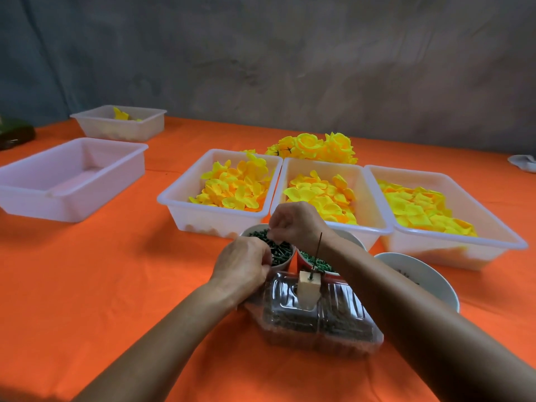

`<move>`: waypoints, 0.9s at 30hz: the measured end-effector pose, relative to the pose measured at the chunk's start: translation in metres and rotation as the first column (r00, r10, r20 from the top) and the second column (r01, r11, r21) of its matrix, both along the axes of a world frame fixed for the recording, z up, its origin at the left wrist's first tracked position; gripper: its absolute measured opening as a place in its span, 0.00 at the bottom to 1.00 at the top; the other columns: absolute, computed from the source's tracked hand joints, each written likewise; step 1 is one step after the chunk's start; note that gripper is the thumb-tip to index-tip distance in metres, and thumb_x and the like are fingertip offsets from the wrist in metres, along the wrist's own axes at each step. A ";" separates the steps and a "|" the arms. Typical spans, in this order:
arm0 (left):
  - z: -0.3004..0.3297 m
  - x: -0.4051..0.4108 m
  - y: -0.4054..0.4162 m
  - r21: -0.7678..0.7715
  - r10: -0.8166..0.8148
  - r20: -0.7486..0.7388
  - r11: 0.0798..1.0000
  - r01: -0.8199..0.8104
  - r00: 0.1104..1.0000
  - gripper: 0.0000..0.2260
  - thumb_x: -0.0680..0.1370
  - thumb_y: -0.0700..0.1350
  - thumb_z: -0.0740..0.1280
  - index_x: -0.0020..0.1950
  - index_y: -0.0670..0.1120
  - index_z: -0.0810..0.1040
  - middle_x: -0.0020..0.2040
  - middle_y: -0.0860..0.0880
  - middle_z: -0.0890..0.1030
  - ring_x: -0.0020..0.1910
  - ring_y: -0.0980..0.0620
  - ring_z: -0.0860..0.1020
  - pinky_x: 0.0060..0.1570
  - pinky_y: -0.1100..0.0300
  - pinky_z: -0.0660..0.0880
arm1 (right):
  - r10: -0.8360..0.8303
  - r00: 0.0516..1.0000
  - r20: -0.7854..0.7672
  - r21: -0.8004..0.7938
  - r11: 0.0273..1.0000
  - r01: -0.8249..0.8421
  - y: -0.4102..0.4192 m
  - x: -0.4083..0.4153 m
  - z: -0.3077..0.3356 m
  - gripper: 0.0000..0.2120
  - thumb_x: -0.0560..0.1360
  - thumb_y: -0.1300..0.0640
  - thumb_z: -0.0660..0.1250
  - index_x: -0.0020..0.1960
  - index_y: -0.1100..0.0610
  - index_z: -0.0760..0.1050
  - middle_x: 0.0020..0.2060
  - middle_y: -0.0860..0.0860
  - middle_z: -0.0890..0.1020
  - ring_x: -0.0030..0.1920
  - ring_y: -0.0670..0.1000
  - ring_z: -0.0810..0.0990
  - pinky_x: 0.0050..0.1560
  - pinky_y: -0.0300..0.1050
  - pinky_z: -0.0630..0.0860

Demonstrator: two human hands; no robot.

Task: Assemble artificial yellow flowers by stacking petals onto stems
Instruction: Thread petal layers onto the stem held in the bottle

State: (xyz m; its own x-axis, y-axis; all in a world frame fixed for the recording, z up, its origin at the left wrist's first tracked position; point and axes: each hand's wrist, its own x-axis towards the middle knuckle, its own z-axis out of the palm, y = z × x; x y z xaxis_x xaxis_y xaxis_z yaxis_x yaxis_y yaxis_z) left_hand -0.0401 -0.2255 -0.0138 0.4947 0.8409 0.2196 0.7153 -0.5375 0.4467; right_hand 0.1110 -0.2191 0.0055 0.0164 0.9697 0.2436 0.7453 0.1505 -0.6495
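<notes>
Head view showed, nearest, a clear ribbed plastic box (pixel 319 320) carrying a small wooden block (pixel 308 288) with an upright thin wire spike (pixel 316 255). Beyond it, the left hand (pixel 242 265) and right hand (pixel 293 224) pinched something small over the bowl of dark green plastic stems (pixel 275 250); each grip looked closed, contents unclear. Farther back, the soft yellow fabric petals (pixel 235 187) filled white tubs on the counter; they likely handle light and floppy, best pinched at the centre.

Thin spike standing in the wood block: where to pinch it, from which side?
Likely best near the spike's upper part, from above. It stands almost upright out of the wood block, top free. The right forearm crosses just behind it and bowls of green pieces crowd its base, so a low sideways approach looks blocked.
</notes>
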 end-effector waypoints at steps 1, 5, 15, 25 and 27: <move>-0.001 -0.001 0.001 0.003 -0.005 0.005 1.000 0.005 1.000 0.06 0.71 0.43 0.69 0.45 0.50 0.84 0.46 0.49 0.83 0.49 0.48 0.79 0.43 0.59 0.70 | -0.012 0.991 -0.134 -0.021 1.000 0.009 -0.003 0.001 0.002 0.06 0.68 0.68 0.73 0.41 0.60 0.78 0.35 0.60 0.83 0.36 0.55 0.83 0.41 0.48 0.79; 0.002 -0.005 -0.001 0.064 -0.037 0.070 0.997 0.033 0.997 0.05 0.72 0.44 0.70 0.46 0.48 0.83 0.47 0.48 0.83 0.50 0.47 0.79 0.48 0.56 0.73 | 0.017 0.832 -0.555 0.024 1.000 -0.004 -0.022 0.010 0.014 0.05 0.70 0.69 0.71 0.42 0.61 0.79 0.35 0.59 0.84 0.34 0.51 0.82 0.36 0.41 0.75; 0.034 0.010 -0.038 -0.122 -0.074 0.804 0.951 0.285 0.590 0.04 0.74 0.42 0.71 0.41 0.50 0.84 0.34 0.54 0.83 0.32 0.60 0.77 0.35 0.66 0.73 | 0.026 0.650 -0.760 0.111 0.990 0.091 -0.085 0.036 0.056 0.06 0.64 0.59 0.71 0.40 0.56 0.84 0.31 0.50 0.82 0.32 0.44 0.78 0.35 0.32 0.74; 0.079 0.021 -0.055 0.082 -0.253 0.861 0.926 0.369 0.442 0.03 0.70 0.48 0.70 0.41 0.51 0.82 0.31 0.57 0.80 0.30 0.62 0.73 0.33 0.69 0.72 | 0.187 0.809 -0.557 0.279 0.960 -0.030 -0.127 0.016 0.094 0.04 0.66 0.65 0.72 0.40 0.60 0.81 0.31 0.52 0.82 0.32 0.44 0.78 0.36 0.33 0.74; 0.080 0.021 -0.057 0.036 -0.214 0.890 0.914 0.405 0.403 0.03 0.68 0.47 0.71 0.38 0.49 0.82 0.30 0.54 0.80 0.29 0.61 0.73 0.33 0.69 0.71 | 0.194 0.827 -0.528 0.273 0.961 -0.051 -0.128 0.013 0.094 0.06 0.67 0.69 0.72 0.39 0.59 0.81 0.31 0.54 0.81 0.32 0.46 0.78 0.36 0.35 0.75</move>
